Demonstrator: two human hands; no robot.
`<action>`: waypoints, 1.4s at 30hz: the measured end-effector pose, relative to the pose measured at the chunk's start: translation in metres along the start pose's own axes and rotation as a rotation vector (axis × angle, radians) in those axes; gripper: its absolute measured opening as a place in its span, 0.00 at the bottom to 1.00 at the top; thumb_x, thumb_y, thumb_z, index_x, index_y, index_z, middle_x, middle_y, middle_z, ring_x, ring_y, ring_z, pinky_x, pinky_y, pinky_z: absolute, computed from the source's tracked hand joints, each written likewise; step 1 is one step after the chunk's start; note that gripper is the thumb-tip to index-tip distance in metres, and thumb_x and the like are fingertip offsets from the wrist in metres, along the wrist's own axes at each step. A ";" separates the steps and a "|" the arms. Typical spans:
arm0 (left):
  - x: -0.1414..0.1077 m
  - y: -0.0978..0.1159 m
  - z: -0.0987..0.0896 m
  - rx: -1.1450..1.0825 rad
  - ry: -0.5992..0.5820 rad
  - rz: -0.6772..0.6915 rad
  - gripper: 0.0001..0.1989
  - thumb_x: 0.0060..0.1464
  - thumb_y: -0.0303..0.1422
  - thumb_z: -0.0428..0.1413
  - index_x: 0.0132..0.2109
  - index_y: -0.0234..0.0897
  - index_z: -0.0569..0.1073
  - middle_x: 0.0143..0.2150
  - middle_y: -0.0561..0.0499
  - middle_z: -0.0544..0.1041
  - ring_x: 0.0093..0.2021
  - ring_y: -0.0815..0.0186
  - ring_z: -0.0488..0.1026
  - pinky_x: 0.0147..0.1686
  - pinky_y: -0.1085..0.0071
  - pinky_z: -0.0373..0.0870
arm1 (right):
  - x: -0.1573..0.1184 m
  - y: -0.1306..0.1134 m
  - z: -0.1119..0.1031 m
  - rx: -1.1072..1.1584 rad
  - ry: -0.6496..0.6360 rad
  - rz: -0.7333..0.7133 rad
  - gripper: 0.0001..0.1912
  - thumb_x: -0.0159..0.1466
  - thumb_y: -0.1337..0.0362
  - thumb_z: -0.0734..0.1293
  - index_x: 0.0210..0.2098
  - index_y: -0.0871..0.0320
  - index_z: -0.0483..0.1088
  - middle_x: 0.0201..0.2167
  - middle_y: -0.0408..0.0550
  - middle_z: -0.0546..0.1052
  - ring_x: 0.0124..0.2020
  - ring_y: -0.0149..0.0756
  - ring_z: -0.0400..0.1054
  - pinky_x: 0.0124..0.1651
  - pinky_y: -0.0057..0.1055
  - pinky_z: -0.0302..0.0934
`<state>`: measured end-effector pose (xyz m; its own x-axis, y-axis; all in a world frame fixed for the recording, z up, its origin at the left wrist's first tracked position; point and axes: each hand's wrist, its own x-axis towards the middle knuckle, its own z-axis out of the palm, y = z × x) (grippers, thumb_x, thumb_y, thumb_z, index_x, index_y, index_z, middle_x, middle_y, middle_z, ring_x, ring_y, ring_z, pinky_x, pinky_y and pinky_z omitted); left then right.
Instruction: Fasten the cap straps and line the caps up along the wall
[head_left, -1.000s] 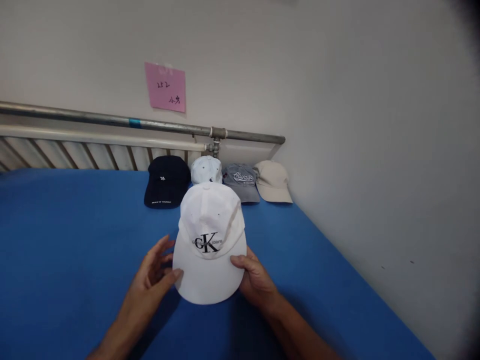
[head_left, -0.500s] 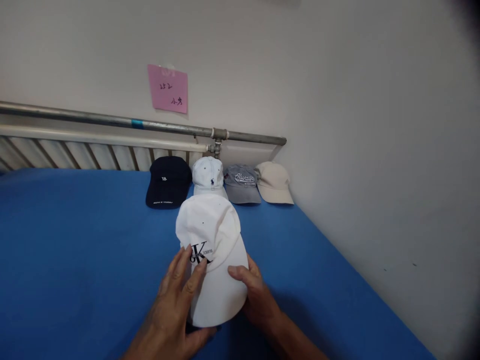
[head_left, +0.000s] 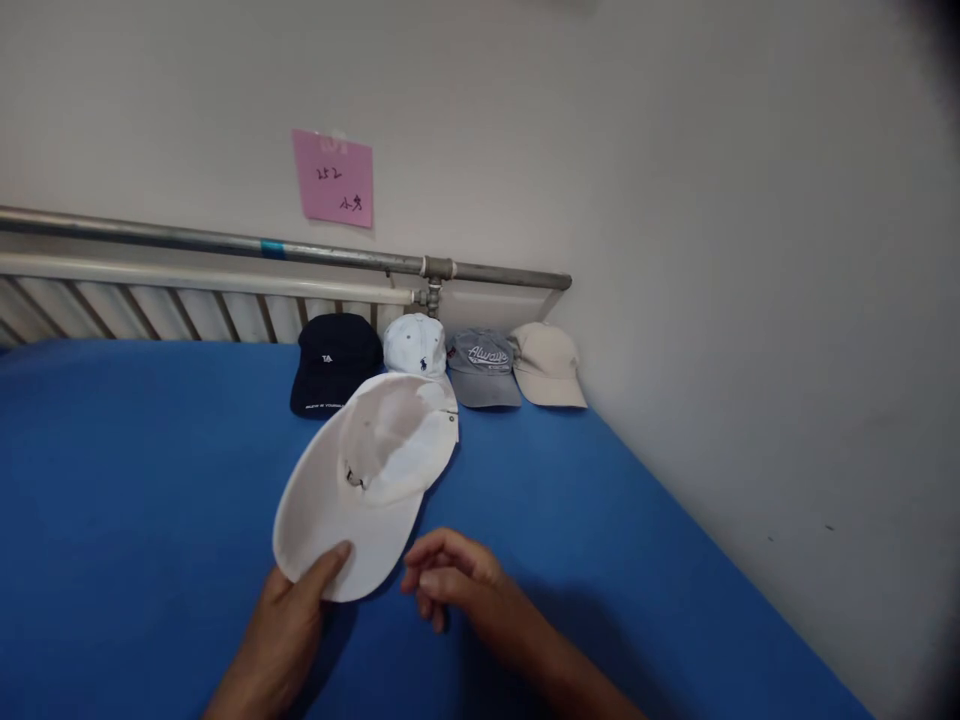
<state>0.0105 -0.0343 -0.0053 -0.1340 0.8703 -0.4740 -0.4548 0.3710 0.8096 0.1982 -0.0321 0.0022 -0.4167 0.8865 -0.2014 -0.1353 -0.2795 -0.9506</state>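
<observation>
A white cap (head_left: 375, 470) is held up over the blue surface (head_left: 150, 480), its inner side facing me and its brim toward the lower left. My left hand (head_left: 296, 610) grips the brim, thumb on the near face and fingers behind it. Just right of the brim, my right hand (head_left: 454, 580) is off the cap, its fingers loosely curled and slightly apart, with nothing in it. Behind stand a black cap (head_left: 337, 360), a pale cap with a small dark logo (head_left: 414, 345), a grey cap (head_left: 484, 368) and a beige cap (head_left: 549, 366) in a row.
A metal pipe (head_left: 330, 254) and a white radiator (head_left: 195, 312) run along the back. A pink note (head_left: 334, 180) is stuck to the wall above. On the right, a plain wall (head_left: 750, 300) borders the blue surface.
The white cap has been turned over, from its outside to its inside, and moved left. My left hand now grips its brim. My right hand has let go of it.
</observation>
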 end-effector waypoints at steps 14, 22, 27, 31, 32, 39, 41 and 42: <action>-0.017 0.006 0.013 -0.178 -0.184 -0.005 0.42 0.43 0.27 0.66 0.65 0.39 0.58 0.50 0.43 0.77 0.53 0.50 0.72 0.49 0.64 0.74 | 0.003 0.005 -0.002 0.000 0.090 -0.060 0.18 0.55 0.57 0.67 0.43 0.59 0.68 0.22 0.41 0.70 0.22 0.28 0.64 0.22 0.24 0.57; -0.007 0.013 0.008 -0.159 -0.104 0.019 0.44 0.39 0.28 0.67 0.64 0.38 0.60 0.48 0.45 0.78 0.48 0.51 0.75 0.42 0.68 0.77 | 0.001 0.005 -0.005 -0.147 0.240 -0.071 0.10 0.55 0.63 0.63 0.36 0.57 0.68 0.19 0.38 0.66 0.20 0.28 0.61 0.22 0.26 0.54; 0.004 0.022 -0.003 -0.069 -0.014 -0.008 0.35 0.40 0.32 0.67 0.57 0.30 0.70 0.36 0.42 0.82 0.35 0.53 0.79 0.27 0.72 0.76 | 0.001 0.003 -0.007 -0.162 0.246 -0.088 0.09 0.54 0.65 0.62 0.35 0.56 0.69 0.19 0.38 0.67 0.19 0.29 0.59 0.24 0.28 0.54; 0.005 0.025 -0.005 -0.041 -0.027 0.018 0.33 0.38 0.32 0.67 0.54 0.30 0.72 0.32 0.43 0.81 0.31 0.55 0.79 0.22 0.74 0.73 | 0.000 0.001 -0.007 -0.167 0.261 -0.086 0.09 0.54 0.65 0.61 0.34 0.57 0.69 0.19 0.39 0.66 0.20 0.29 0.59 0.24 0.28 0.53; 0.005 0.026 -0.005 -0.039 -0.034 0.026 0.32 0.38 0.33 0.67 0.54 0.31 0.72 0.32 0.43 0.81 0.30 0.56 0.79 0.23 0.74 0.73 | 0.000 0.001 -0.007 -0.167 0.264 -0.093 0.10 0.55 0.65 0.61 0.35 0.57 0.69 0.20 0.39 0.66 0.20 0.29 0.59 0.24 0.28 0.53; 0.002 0.027 -0.001 0.000 -0.007 0.060 0.22 0.39 0.33 0.67 0.45 0.32 0.76 0.31 0.46 0.81 0.26 0.64 0.77 0.25 0.76 0.72 | 0.000 0.000 -0.011 -0.286 0.386 -0.183 0.05 0.57 0.63 0.62 0.28 0.56 0.67 0.23 0.41 0.66 0.27 0.33 0.59 0.30 0.30 0.52; 0.002 0.026 0.000 0.015 -0.017 0.056 0.21 0.41 0.33 0.67 0.45 0.33 0.76 0.31 0.46 0.81 0.26 0.65 0.76 0.26 0.76 0.72 | 0.000 0.001 -0.012 -0.314 0.402 -0.172 0.06 0.58 0.62 0.61 0.27 0.56 0.66 0.22 0.40 0.65 0.25 0.32 0.58 0.30 0.31 0.52; 0.003 0.026 -0.001 0.023 -0.024 0.053 0.21 0.41 0.34 0.67 0.45 0.33 0.76 0.31 0.46 0.81 0.26 0.66 0.76 0.26 0.76 0.72 | 0.001 0.001 -0.012 -0.324 0.408 -0.164 0.07 0.59 0.61 0.61 0.26 0.56 0.66 0.22 0.40 0.65 0.25 0.32 0.58 0.29 0.31 0.52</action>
<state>-0.0020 -0.0226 0.0139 -0.1359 0.8962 -0.4222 -0.4273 0.3315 0.8411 0.2086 -0.0270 -0.0018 -0.0220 0.9980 -0.0585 0.1419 -0.0548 -0.9884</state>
